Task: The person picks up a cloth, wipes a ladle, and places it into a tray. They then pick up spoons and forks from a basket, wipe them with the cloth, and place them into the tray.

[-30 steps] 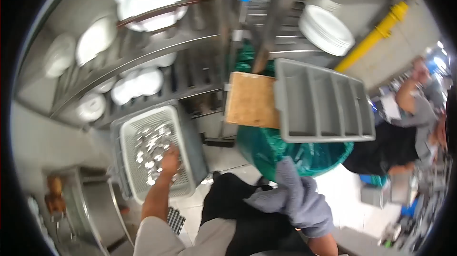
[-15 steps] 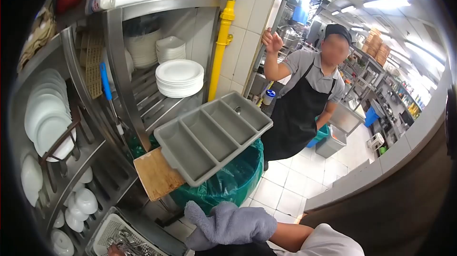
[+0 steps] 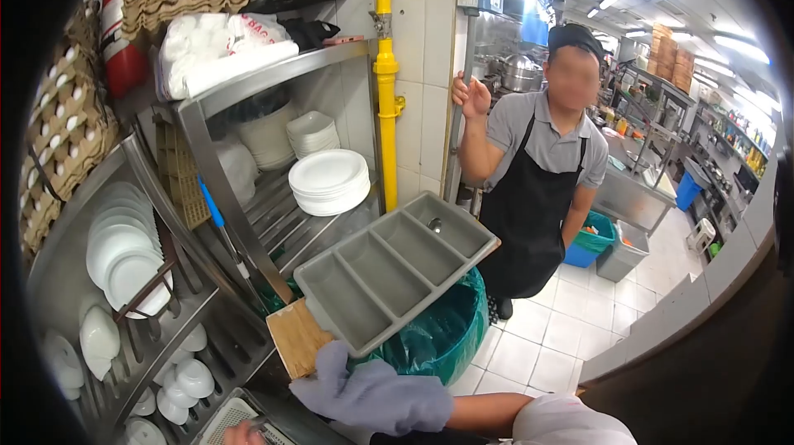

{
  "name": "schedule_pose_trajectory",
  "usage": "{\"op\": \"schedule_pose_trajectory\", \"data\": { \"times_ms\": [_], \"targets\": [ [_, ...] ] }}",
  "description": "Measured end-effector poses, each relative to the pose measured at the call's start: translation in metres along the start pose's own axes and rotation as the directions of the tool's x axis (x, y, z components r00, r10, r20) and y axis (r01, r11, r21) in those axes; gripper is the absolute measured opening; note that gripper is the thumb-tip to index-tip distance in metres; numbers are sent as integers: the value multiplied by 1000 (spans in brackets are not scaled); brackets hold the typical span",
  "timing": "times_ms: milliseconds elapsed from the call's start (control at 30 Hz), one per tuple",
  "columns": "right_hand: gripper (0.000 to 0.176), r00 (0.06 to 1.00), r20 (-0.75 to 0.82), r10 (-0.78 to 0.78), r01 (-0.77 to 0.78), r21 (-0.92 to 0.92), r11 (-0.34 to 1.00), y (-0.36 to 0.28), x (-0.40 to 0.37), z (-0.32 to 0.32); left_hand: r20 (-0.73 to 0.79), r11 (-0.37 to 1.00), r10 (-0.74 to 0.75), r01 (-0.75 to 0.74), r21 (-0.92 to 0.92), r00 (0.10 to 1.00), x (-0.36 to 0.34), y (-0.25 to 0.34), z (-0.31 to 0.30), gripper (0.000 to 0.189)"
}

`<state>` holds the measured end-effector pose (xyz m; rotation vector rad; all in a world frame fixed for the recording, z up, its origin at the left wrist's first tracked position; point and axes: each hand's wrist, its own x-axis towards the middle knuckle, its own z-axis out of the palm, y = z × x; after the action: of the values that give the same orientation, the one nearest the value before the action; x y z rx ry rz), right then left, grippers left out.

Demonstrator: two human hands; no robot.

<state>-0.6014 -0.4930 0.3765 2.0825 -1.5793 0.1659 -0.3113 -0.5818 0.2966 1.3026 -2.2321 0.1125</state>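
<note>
At bottom left, has left hand (image 3: 242,433) at white basket (image 3: 228,417), finger closure unclear; at bottom center, has right hand under gray towel (image 3: 376,395), grip hidden.

red letters reading "BAG" on white plastic bag (image 3: 208,46), other lettering unclear
</note>
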Motion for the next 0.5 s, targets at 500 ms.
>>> {"op": "schedule_pose_trajectory", "data": {
  "times_ms": [500],
  "targets": [
    [72,849,527,-48,-263,499,825,49,-35,30,-232,881,70,-169,-441,970,96,171,70,14]
  ]
}}
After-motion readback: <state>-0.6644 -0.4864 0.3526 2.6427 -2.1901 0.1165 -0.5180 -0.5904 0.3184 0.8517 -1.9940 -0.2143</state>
